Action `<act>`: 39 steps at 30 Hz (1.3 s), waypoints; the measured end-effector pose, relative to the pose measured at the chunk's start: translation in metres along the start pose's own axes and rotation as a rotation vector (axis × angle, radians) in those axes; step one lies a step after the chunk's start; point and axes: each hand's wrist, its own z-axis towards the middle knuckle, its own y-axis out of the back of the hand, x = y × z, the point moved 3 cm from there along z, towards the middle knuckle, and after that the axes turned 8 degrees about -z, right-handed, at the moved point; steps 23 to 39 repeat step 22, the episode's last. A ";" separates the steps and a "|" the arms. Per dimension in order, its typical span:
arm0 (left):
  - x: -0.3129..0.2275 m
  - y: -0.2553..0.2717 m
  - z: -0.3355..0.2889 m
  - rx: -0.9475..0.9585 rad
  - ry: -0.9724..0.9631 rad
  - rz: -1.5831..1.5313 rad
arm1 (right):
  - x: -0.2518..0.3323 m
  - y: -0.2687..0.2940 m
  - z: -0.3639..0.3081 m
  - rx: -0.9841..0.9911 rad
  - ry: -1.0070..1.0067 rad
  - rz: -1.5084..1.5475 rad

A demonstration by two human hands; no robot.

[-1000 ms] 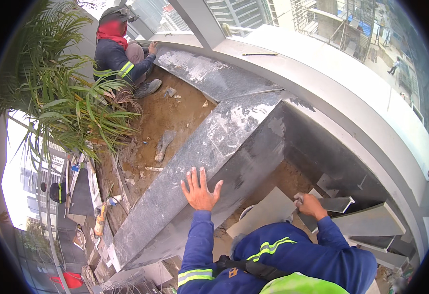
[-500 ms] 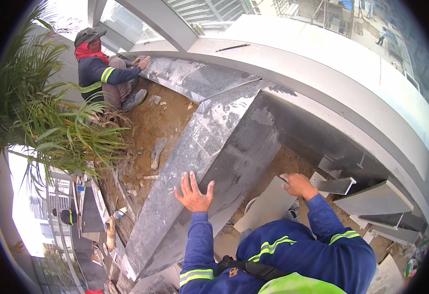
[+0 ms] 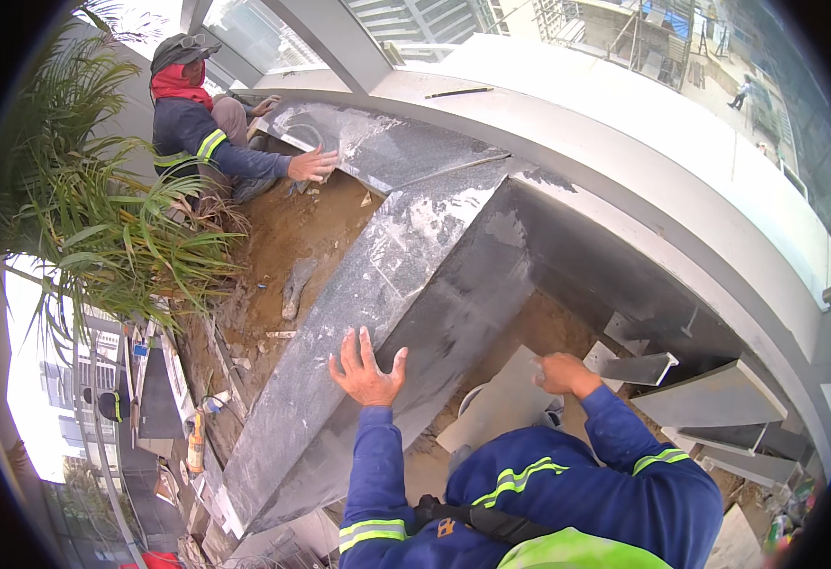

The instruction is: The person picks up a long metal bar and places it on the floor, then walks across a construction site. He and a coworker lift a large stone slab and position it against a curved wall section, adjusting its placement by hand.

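Observation:
My left hand point(image 3: 368, 372) is open, its fingers spread over the near edge of a long dark grey stone slab point(image 3: 339, 313) smeared with white dust. Whether the palm presses on the stone cannot be told. Close to my body, my right hand point(image 3: 567, 375) is closed at the edge of a flat light grey board point(image 3: 499, 403), which leans in front of me. Below the slab's edge drops a dark vertical stone face point(image 3: 434, 332). Another stone slab point(image 3: 387, 147) meets the first one at the far corner.
A co-worker point(image 3: 192, 133) sits at the far left by the stone ledge, beside a leafy plant point(image 3: 121, 228). Loose stone pieces point(image 3: 714, 394) lie at right. An orange bottle point(image 3: 195, 446) stands at lower left, and a thin dark rod point(image 3: 459, 92) lies on the white sill.
The co-worker's hands have parted: one now reaches right along the slab's inner edge, the other stays near its far end. My hands keep nearly the same places, with a slight view shift.

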 end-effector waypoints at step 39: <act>0.009 -0.001 0.007 0.058 0.071 0.027 | 0.027 0.469 0.220 -0.969 -0.102 -0.459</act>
